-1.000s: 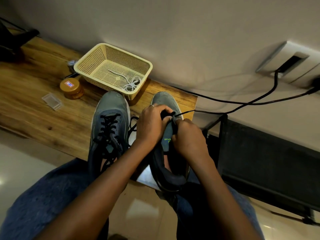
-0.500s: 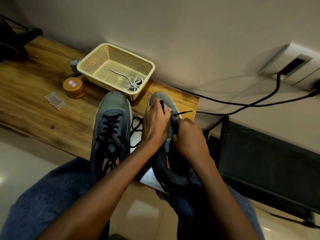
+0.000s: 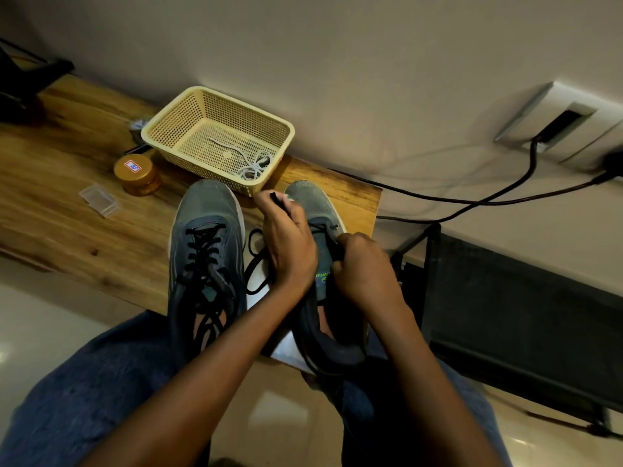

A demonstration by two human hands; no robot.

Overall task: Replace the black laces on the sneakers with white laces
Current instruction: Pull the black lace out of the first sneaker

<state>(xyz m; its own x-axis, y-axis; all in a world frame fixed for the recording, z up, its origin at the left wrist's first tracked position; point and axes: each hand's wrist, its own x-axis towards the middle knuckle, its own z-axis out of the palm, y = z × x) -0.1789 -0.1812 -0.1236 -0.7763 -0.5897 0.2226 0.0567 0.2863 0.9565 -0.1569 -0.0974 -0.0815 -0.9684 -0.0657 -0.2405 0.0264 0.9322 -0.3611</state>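
Your left hand has drawn the black lace up and forward, fingers pinched on it; your right hand grips the right sneaker on the tabletop. Another eyelet freed; white laces wait in the basket.

The left hand is pinching a black lace above the right grey sneaker; the right hand is gripping that sneaker's tongue area beside a cream plastic basket.
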